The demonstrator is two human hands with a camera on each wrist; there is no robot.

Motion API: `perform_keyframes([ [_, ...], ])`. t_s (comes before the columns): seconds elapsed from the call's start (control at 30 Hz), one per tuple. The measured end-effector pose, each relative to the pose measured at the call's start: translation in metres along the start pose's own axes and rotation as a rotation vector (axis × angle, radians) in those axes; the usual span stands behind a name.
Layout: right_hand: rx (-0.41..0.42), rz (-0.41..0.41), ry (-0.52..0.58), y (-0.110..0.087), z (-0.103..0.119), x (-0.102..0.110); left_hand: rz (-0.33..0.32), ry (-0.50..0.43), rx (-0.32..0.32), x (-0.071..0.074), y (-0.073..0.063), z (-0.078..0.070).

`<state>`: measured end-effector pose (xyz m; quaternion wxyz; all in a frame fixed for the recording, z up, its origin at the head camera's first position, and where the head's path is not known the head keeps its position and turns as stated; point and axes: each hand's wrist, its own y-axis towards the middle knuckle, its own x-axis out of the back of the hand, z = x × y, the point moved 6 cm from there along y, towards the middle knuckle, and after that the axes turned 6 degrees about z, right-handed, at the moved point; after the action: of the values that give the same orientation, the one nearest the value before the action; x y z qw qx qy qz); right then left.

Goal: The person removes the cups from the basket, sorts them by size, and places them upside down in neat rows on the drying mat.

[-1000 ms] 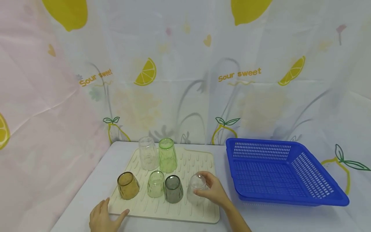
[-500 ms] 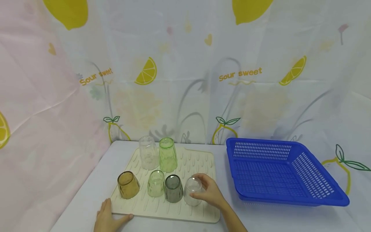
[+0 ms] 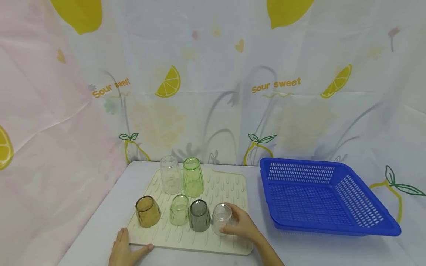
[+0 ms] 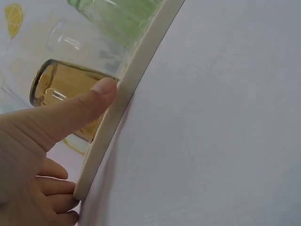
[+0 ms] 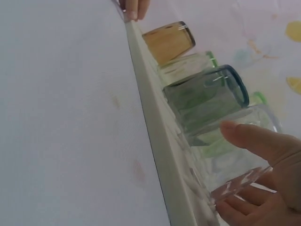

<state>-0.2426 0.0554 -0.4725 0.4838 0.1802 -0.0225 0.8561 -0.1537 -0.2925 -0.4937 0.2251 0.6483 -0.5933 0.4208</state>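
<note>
A short clear glass (image 3: 217, 224) stands narrow end up near the right side of a cream drying mat (image 3: 176, 242). My right hand (image 3: 244, 224) holds it from the right, thumb in front and fingers round the far side. To its left, close by, is a short grey glass (image 3: 199, 221), then a short green glass (image 3: 179, 217) and an amber glass (image 3: 148, 214). My left hand (image 3: 124, 252) rests at the mat's front left corner, thumb (image 4: 89, 101) at the front edge, fingers along the left side.
A tall clear glass (image 3: 171, 179) and a tall green glass (image 3: 193, 181) stand at the back left of the mat. Right of it sits a blue plastic basket (image 3: 326, 231) with slotted walls. A lemon-print cloth (image 3: 213, 74) hangs behind the white table.
The short clear glass has shifted a little left with my right hand, nearer the grey glass. My left hand has slid slightly right against the mat corner.
</note>
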Motion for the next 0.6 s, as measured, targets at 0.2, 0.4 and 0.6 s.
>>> perform_keyframes([
  [0.2, 0.027, 0.024, -0.047, -0.002, -0.004, 0.000, -0.024, 0.002, 0.010, 0.007, -0.004, -0.003],
  [0.4, 0.023, 0.026, -0.100, -0.003, -0.004, 0.000, -0.059, -0.019, 0.025, 0.019, -0.010, -0.009],
  [0.6, 0.027, 0.022, -0.134, -0.006, 0.002, 0.005, -0.302, -0.048, -0.049, 0.040, -0.026, -0.025],
])
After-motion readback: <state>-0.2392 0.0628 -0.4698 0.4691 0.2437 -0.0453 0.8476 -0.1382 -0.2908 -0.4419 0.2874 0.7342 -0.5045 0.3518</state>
